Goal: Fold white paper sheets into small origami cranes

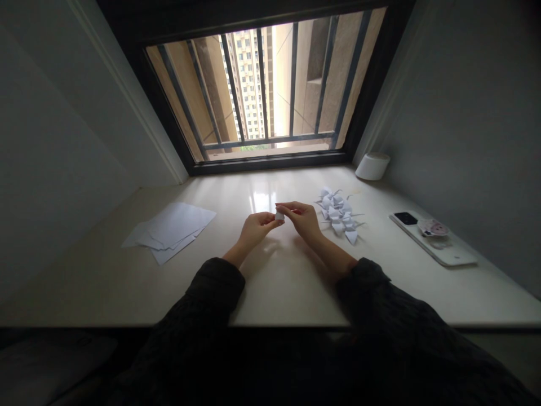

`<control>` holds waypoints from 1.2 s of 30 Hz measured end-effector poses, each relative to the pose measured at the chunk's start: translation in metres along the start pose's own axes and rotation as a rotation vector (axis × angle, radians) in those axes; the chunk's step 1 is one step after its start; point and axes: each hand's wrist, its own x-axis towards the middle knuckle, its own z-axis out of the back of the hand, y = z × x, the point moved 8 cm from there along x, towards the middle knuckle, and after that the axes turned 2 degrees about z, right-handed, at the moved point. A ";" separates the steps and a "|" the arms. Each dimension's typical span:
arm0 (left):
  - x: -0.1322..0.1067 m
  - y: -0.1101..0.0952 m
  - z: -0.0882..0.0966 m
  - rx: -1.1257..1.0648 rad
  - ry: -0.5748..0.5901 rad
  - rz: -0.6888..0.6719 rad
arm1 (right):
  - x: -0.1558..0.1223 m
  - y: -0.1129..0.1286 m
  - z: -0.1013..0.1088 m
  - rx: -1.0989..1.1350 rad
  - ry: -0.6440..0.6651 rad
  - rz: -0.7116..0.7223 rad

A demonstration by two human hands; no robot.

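Observation:
Between my two hands, above the middle of the white table, is a small folded piece of white paper (279,215). My left hand (257,226) pinches it from the left with thumb and fingertips. From the right and above, my right hand (302,219) grips it between thumb and forefinger. My fingers cover much of the paper, so its full shape is hidden. Just right of my right hand lies a cluster of several folded white paper cranes (337,211). Off to the left is a loose stack of white paper sheets (180,223), their edges fanned out.
A white phone (454,251) with a round grip on its back lies at the right. Near the window's right corner stands a white cylindrical object (372,167). The table (279,299) meets a barred window (270,90) at the back, with walls on both sides.

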 end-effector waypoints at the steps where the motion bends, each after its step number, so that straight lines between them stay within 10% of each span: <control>1: 0.000 0.001 0.001 0.006 -0.007 -0.002 | 0.000 -0.002 0.000 0.030 0.000 -0.022; 36: -0.004 0.001 0.006 -0.151 -0.130 0.101 | 0.003 -0.014 -0.006 0.038 0.073 -0.029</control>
